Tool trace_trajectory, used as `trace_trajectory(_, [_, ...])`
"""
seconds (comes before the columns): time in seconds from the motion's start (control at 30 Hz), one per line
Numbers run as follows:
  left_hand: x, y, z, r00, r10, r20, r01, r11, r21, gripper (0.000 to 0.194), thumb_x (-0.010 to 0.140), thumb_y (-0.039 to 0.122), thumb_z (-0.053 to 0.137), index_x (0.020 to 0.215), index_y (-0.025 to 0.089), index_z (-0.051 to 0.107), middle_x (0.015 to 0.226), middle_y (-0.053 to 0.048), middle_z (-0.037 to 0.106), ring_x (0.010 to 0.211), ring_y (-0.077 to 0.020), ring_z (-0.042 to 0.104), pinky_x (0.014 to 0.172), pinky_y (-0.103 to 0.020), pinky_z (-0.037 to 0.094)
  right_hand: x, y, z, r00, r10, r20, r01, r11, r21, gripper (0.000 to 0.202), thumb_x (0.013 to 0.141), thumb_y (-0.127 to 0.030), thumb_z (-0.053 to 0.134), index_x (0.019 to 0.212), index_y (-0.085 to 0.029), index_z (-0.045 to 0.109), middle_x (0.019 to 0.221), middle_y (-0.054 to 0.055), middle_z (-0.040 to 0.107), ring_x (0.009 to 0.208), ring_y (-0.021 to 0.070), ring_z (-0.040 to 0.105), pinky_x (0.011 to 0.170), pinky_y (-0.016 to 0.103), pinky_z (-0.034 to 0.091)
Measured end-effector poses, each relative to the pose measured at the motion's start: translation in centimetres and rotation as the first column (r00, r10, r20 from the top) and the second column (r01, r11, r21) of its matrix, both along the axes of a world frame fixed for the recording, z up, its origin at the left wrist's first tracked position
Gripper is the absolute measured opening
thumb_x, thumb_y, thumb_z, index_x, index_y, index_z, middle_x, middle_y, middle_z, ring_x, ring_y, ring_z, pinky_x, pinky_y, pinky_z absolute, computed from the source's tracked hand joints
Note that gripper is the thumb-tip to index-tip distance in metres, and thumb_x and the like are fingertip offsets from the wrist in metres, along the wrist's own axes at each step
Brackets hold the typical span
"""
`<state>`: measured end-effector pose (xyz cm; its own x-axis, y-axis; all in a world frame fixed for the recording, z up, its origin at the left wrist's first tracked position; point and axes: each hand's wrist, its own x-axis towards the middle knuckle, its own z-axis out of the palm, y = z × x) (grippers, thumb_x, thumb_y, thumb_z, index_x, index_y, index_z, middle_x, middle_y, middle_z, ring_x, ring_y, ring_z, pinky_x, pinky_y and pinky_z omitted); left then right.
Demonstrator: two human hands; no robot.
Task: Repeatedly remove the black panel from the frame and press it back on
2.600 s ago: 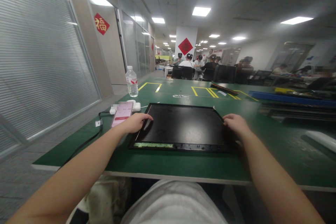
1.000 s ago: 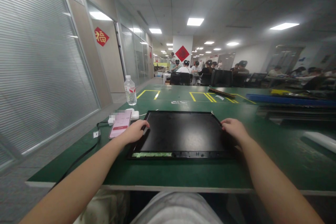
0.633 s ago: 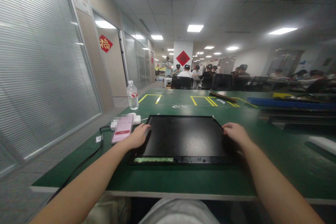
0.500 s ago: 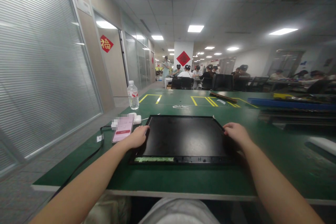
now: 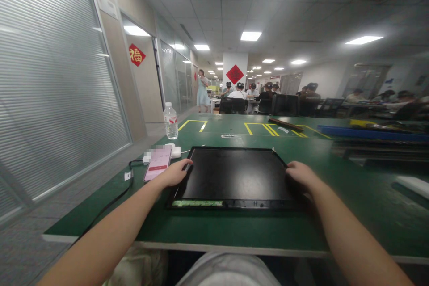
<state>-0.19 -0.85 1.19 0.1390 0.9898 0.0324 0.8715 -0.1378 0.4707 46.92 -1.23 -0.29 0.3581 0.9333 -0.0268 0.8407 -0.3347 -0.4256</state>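
A black flat display panel (image 5: 236, 174) lies in front of me, its dark glossy face up. Along its near edge runs a strip of green circuit board (image 5: 197, 203). My left hand (image 5: 177, 172) grips the panel's left edge, thumb on the rim and the other fingers mostly hidden. On the opposite edge, my right hand (image 5: 301, 175) is closed round the frame, its fingertips partly out of sight. Beside my left hand rests a phone (image 5: 157, 165) with a lit pink screen.
The green table (image 5: 234, 230) carries a water bottle (image 5: 170, 121) at the far left, a white charger (image 5: 172, 150) and a black cable (image 5: 110, 203). Yellow tape marks, a brown strip (image 5: 284, 125) and a blue bar (image 5: 375, 132) lie farther back. Several people sit beyond.
Both hands keep their hold on the panel's sides, with my right hand slightly lower. In the background, a standing person has moved left and nearer.
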Motion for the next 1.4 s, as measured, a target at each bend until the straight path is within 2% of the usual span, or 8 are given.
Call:
trace_trajectory(0.37, [-0.4,0.1,0.2,0.992,-0.019,0.126,0.014,0.999,0.038,0.06,0.066,0.0,0.051,0.118,0.021,0.071,0.111,-0.007,0.075,0.091,-0.0254,0.071,0.083,-0.031,0.051,-0.3,-0.2,0.3,0.998,0.023,0.051,-0.022,1.0,-0.013,0.042,0.082,-0.024,0.057,0.12,-0.01,0.066,0.117,0.016,0.07,0.105,0.0278,0.067,0.08,0.031,0.05])
trace_trajectory(0.57, [-0.7,0.6,-0.1,0.943,-0.088,0.321,0.031,0.984,0.178,0.059,0.06,0.003,0.051,0.111,0.021,0.072,0.12,-0.005,0.072,0.104,-0.026,0.068,0.093,-0.035,0.051,-0.2,-0.1,0.1,0.998,0.019,0.065,-0.019,1.0,0.005,0.038,0.081,-0.024,0.057,0.116,-0.012,0.067,0.114,0.015,0.071,0.101,0.0264,0.068,0.078,0.03,0.049])
trace_trajectory(0.73, [-0.1,0.0,0.6,0.783,-0.079,0.617,0.05,0.997,0.065,0.069,0.058,0.005,0.051,0.124,0.021,0.064,0.117,-0.007,0.073,0.093,-0.0242,0.072,0.074,-0.031,0.058,0.1,0.2,-0.3,0.995,0.029,0.093,-0.03,0.999,0.011,0.035,0.082,-0.024,0.057,0.113,-0.012,0.067,0.112,0.015,0.071,0.102,0.0263,0.067,0.078,0.029,0.048])
trace_trajectory(0.83, [0.2,-0.3,0.9,0.677,-0.015,0.736,0.056,0.998,-0.032,0.066,0.054,0.003,0.052,0.117,0.02,0.066,0.122,-0.01,0.072,0.093,-0.0248,0.072,0.067,-0.029,0.058,0.3,0.3,-0.4,0.994,0.026,0.109,-0.027,1.0,0.005,0.036,0.083,-0.025,0.057,0.116,-0.012,0.067,0.115,0.016,0.071,0.104,0.0271,0.067,0.079,0.03,0.048])
trace_trajectory(1.0, [0.6,-0.3,0.8,0.617,0.129,0.777,-0.085,0.992,-0.097,0.051,0.053,0.0,0.057,0.099,0.017,0.071,0.122,-0.012,0.071,0.092,-0.024,0.072,0.057,-0.024,0.056,0.5,0.3,-0.5,0.992,0.041,0.123,-0.04,0.999,-0.01,0.04,0.084,-0.025,0.055,0.119,-0.01,0.065,0.12,0.017,0.069,0.107,0.0281,0.065,0.082,0.031,0.048])
trace_trajectory(1.1, [0.8,-0.3,0.9,0.541,0.197,0.818,-0.133,0.98,-0.148,0.042,0.057,0.001,0.065,0.095,0.017,0.07,0.117,-0.011,0.072,0.084,-0.0222,0.073,0.056,-0.024,0.057,0.5,0.4,-0.5,0.991,0.041,0.125,-0.04,0.999,-0.005,0.038,0.083,-0.025,0.056,0.117,-0.011,0.066,0.118,0.016,0.07,0.106,0.0277,0.066,0.081,0.031,0.048])
trace_trajectory(1.27, [1.1,0.0,0.9,0.374,0.269,0.887,-0.152,0.962,-0.228,0.038,0.06,0.0,0.07,0.092,0.019,0.067,0.101,-0.006,0.075,0.07,-0.019,0.073,0.056,-0.027,0.059,0.5,0.3,-0.4,0.993,0.029,0.116,-0.028,1.0,-0.009,0.037,0.082,-0.025,0.056,0.115,-0.012,0.066,0.116,0.015,0.07,0.104,0.0267,0.067,0.079,0.03,0.048])
trace_trajectory(1.4, [1.1,0.3,0.7,0.334,0.295,0.895,-0.125,0.955,-0.268,0.038,0.067,0.004,0.069,0.102,0.02,0.065,0.078,-0.001,0.073,0.058,-0.0176,0.07,0.053,-0.028,0.058,0.5,0.3,-0.4,0.992,0.034,0.124,-0.035,0.999,0.004,0.037,0.082,-0.026,0.057,0.115,-0.014,0.066,0.116,0.015,0.07,0.106,0.0271,0.066,0.081,0.031,0.048])
